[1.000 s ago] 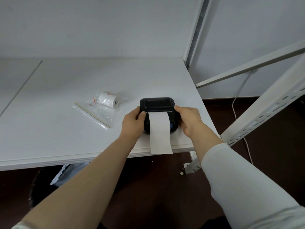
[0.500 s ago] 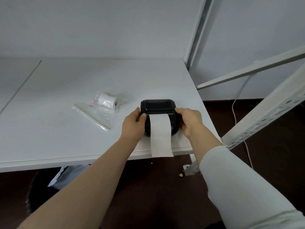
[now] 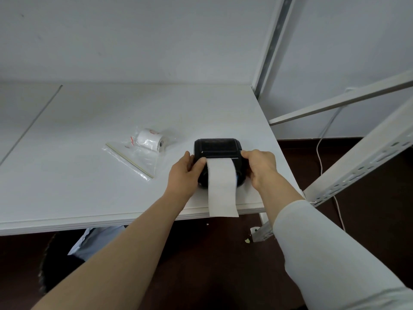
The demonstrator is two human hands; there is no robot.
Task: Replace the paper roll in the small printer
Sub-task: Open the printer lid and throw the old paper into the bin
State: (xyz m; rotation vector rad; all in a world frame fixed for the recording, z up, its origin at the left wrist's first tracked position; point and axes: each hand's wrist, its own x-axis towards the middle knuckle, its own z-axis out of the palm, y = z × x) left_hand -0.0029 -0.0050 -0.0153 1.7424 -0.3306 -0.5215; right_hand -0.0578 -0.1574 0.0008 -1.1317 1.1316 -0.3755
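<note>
A small black printer (image 3: 218, 147) sits near the front right corner of the white table (image 3: 89, 175). A white paper strip (image 3: 222, 189) comes out of its slot and hangs over the table's front edge. My left hand (image 3: 184, 173) grips the printer's left side, thumb on top beside the strip. My right hand (image 3: 262, 166) grips its right side. A white paper roll (image 3: 150, 139) lies inside a clear zip bag (image 3: 134, 155) to the left of the printer, apart from both hands.
White metal shelf uprights (image 3: 357, 166) and a diagonal brace (image 3: 335, 104) stand to the right of the table. A thin white cable (image 3: 321, 157) runs down to the dark floor. A wall closes the back. A seam (image 3: 31, 126) crosses the table's left part.
Both hands stay on the printer's sides with barely any shift. The paper strip and the bagged roll lie as before.
</note>
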